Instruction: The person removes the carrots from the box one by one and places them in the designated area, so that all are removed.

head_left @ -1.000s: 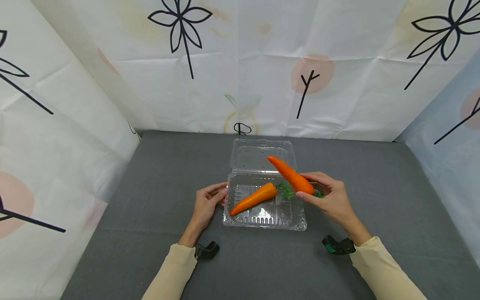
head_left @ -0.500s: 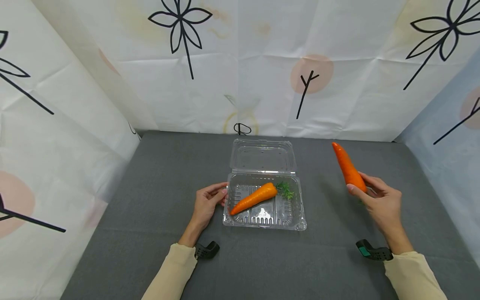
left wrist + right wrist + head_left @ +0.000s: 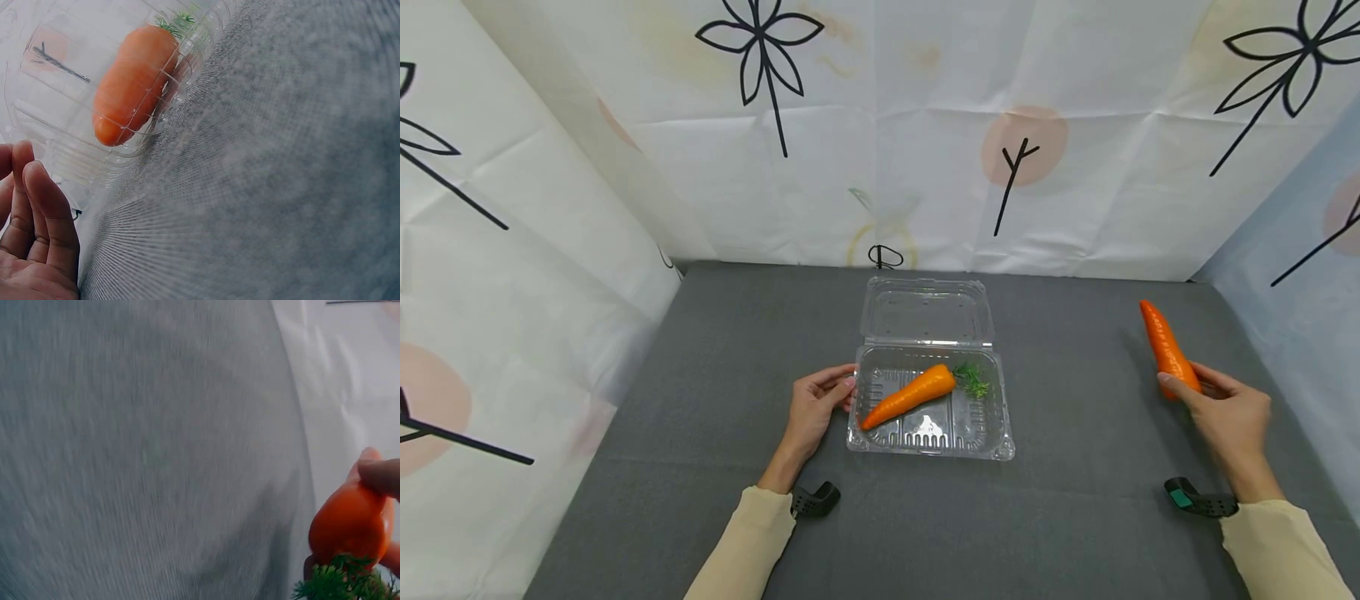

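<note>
A clear plastic clamshell container (image 3: 992,433) lies with its lid (image 3: 925,312) folded back, mid-table in the head view. Inside its base is an orange carrot (image 3: 908,397) with a green leafy top (image 3: 972,380); the left wrist view shows that carrot (image 3: 134,87) through the plastic wall. At the container's left rim, my left hand (image 3: 811,408) pinches the edge between thumb and fingers. Far to the right, my right hand (image 3: 1232,412) grips a redder carrot (image 3: 1165,346) by its thick end, tip pointing away. Its green top (image 3: 337,584) shows below the fingers in the right wrist view.
A dark grey cloth (image 3: 1037,525) covers the table. White fabric walls (image 3: 880,183) with printed plants enclose the back and both sides; the right wall (image 3: 1292,275) stands close beyond the right hand. A shadow falls on the cloth beside the held carrot.
My right hand has carried the redder carrot from above the container to the far right side of the table, and lower. The left hand and container have stayed put.
</note>
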### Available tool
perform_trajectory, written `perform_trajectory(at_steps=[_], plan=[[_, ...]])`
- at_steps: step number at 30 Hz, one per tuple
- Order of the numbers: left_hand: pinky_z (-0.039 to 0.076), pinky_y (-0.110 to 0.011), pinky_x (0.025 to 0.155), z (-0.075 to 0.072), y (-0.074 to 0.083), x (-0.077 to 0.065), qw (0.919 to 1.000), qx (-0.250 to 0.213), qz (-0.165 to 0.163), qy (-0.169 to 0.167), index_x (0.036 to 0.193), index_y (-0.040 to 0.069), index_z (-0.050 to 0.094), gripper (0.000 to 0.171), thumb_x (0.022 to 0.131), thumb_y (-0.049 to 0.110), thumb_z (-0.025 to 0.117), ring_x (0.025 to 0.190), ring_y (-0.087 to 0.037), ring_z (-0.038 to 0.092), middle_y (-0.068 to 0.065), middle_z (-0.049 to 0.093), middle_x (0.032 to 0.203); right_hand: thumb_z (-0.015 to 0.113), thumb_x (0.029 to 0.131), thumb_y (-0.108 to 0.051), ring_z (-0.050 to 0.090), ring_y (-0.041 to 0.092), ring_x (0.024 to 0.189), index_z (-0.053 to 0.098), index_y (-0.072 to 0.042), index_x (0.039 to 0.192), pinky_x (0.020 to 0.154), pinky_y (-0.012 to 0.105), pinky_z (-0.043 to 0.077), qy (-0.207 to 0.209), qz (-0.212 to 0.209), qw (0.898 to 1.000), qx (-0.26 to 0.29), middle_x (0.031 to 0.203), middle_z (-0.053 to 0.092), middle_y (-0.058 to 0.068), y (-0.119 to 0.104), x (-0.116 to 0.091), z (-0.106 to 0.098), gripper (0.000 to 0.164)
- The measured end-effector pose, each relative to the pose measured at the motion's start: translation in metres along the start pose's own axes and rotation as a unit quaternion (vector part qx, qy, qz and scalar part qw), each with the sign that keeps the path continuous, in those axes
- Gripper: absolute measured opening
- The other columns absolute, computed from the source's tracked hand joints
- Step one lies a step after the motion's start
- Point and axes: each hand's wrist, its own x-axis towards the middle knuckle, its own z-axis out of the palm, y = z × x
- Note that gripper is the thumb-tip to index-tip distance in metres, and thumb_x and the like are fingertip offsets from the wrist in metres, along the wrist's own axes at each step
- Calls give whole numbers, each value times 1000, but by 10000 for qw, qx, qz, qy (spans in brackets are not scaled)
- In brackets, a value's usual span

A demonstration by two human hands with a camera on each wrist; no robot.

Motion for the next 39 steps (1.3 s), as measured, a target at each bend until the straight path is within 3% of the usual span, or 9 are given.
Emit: perform_trajectory(at_steps=[2, 5, 7, 9, 13, 20, 27, 34, 39], plan=[[57, -23, 60, 0, 0, 0, 10000, -6, -1, -2, 121, -15, 66, 28, 97, -2, 66, 66, -10, 65, -20, 69, 88, 80, 87, -44, 46, -5, 77, 57, 3, 141, 56, 16, 43, -40, 126, 9995, -284, 92, 55, -22, 3, 4, -1, 75], [57, -23, 60, 0, -1, 0, 10000, -34, -3, -8, 121, -14, 66, 27, 96, -2, 66, 66, -11, 65, -16, 69, 86, 76, 88, -48, 48, 10, 85, 55, 4, 142, 62, 23, 39, -104, 225, 9976, -641, 110, 64, 9, 5, 10, -2, 78], [57, -23, 60, -1, -1, 1, 10000, -33, -10, -6, 121, -14, 66, 27, 97, -2, 66, 66, -11, 65, -18, 69, 86, 73, 90, -48, 48, 24, 95, 54, 5, 143, 67, 29, 37, -138, 250, 9968, -751, 126, 59, 27, 4, 12, -2, 77], [57, -23, 60, 0, -1, 1, 10000, -26, -17, 0, 121, -14, 66, 27, 97, -3, 66, 66, -11, 65, -22, 68, 87, 70, 92, -47, 44, 37, 106, 52, 7, 143, 77, 36, 35, -190, 226, 9961, -826, 137, 50, 35, 4, 14, -1, 77], [57, -23, 60, 0, -1, 1, 10000, -49, -28, 15, 121, -14, 67, 27, 97, -3, 65, 66, -11, 65, -29, 67, 90, 67, 94, -47, 37, 50, 119, 50, 8, 144, 86, 52, 31, -276, 211, 9954, -896, 140, 46, 37, 2, 17, 0, 76], [58, -23, 60, 0, -2, 1, 9999, -98, -30, 24, 121, -14, 67, 27, 96, -3, 65, 66, -11, 65, -20, 69, 88, 66, 95, -47, 33, 55, 128, 48, 9, 145, 83, 53, 31, -434, 177, 9943, -954, 143, 42, 39, -2, 24, 0, 77], [58, -23, 60, 0, -1, 1, 10000, -84, -31, 7, 121, -14, 66, 27, 96, -3, 66, 66, -11, 65, -32, 66, 90, 65, 96, -46, 35, 57, 120, 49, 13, 142, 77, 53, 29, -364, 38, 9908, -1306, 139, 44, 40, -5, 26, 1, 76], [57, -23, 59, 0, 0, 1, 10000, -53, 2, 5, 121, -15, 66, 28, 96, -3, 66, 65, -11, 65, -29, 66, 89, 65, 96, -46, 37, 58, 124, 51, 13, 141, 96, 67, 30, -293, -11, 9881, -1511, 139, 46, 40, -10, 27, 0, 75], [57, -23, 60, 0, 0, 1, 10000, -23, 18, 3, 121, -15, 66, 27, 96, -3, 66, 66, -11, 65, -31, 66, 89, 64, 96, -46, 38, 58, 124, 50, 13, 141, 99, 69, 29, -299, -73, 9863, -1619, 139, 48, 39, -17, 26, 0, 75]])
